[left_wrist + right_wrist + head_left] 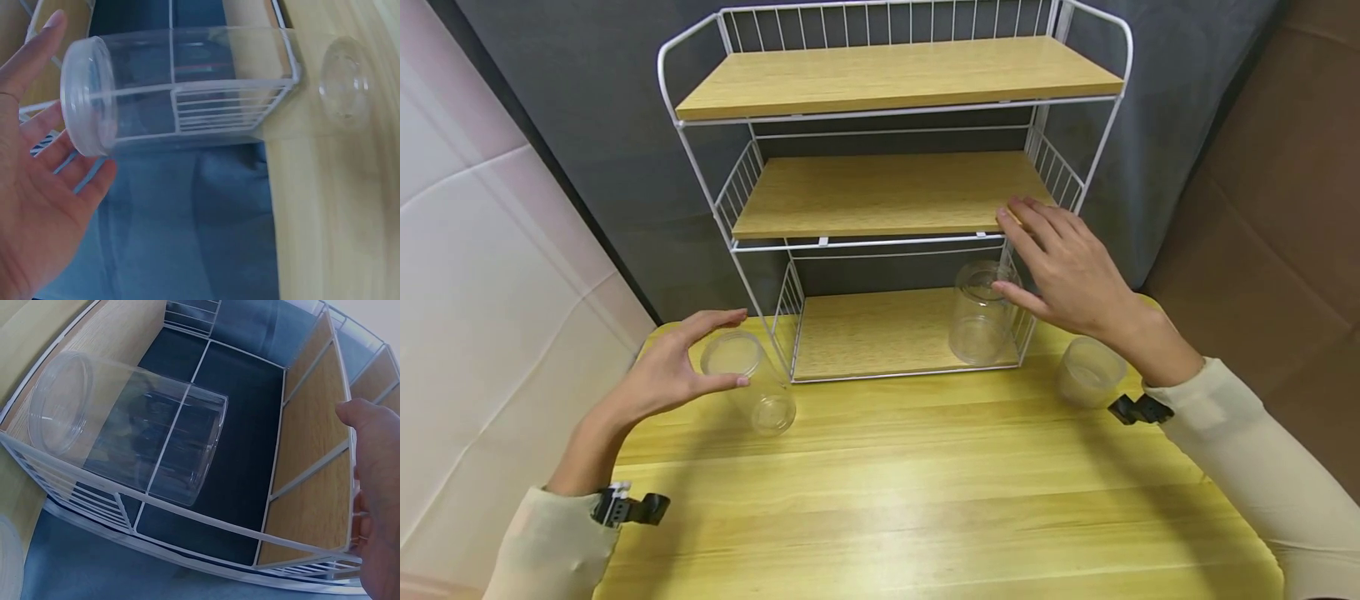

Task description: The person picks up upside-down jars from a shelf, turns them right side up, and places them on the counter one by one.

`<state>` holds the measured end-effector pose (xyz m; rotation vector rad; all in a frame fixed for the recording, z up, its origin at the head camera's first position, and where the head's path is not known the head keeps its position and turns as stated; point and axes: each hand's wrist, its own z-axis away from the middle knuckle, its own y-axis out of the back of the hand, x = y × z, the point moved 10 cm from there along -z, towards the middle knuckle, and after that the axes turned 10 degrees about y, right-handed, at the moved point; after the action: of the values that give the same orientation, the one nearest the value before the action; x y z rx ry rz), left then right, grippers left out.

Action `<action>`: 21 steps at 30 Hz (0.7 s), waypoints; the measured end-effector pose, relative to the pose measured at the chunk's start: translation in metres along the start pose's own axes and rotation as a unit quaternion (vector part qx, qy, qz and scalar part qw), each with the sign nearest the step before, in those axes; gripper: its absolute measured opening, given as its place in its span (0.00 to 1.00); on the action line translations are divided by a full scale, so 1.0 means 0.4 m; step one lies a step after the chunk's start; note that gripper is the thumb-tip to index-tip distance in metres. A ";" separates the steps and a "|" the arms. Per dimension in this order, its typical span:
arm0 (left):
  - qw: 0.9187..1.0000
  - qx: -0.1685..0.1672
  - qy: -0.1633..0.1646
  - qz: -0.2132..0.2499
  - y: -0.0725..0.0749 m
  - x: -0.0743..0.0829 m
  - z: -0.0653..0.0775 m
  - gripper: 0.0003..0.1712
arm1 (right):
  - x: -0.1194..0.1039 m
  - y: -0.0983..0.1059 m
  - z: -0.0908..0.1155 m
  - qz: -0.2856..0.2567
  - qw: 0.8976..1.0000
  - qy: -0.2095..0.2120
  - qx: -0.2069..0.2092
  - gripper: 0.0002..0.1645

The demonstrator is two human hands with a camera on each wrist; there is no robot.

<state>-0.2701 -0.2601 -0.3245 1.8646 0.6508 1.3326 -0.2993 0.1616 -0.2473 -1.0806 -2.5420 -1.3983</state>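
A tall clear plastic jar with a round clear lid stands upright on the table, left of the wire rack. My left hand is spread around its top, thumb and fingers apart on either side of the lid. A second clear jar stands at the right end of the rack's bottom shelf. My right hand is at the right front edge of the middle shelf, its fingers extended over the board. In the right wrist view its thumb lies along the shelf's white rim.
A short translucent tub stands on the wooden table, right of the rack and below my right forearm. The white wire rack has a top shelf with a railing. Dark cloth hangs behind.
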 end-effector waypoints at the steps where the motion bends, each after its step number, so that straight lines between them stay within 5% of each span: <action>1: 1.000 0.009 -0.004 -0.004 0.006 0.009 -0.001 0.50 | -0.001 0.000 0.000 0.000 1.000 0.000 0.001 0.51; 8: 0.999 0.032 -0.040 -0.015 0.016 0.094 -0.001 0.51 | -0.003 0.001 -0.003 -0.001 1.000 0.000 0.005 0.50; 21: 0.994 0.015 -0.101 0.035 -0.044 0.234 -0.061 0.53 | 0.001 0.000 0.003 -0.005 1.000 -0.006 0.011 0.51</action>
<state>-0.2617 -0.1723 -0.2808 2.0313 0.5072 1.1631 -0.2993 0.1627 -0.2478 -1.0770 -2.5693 -1.3664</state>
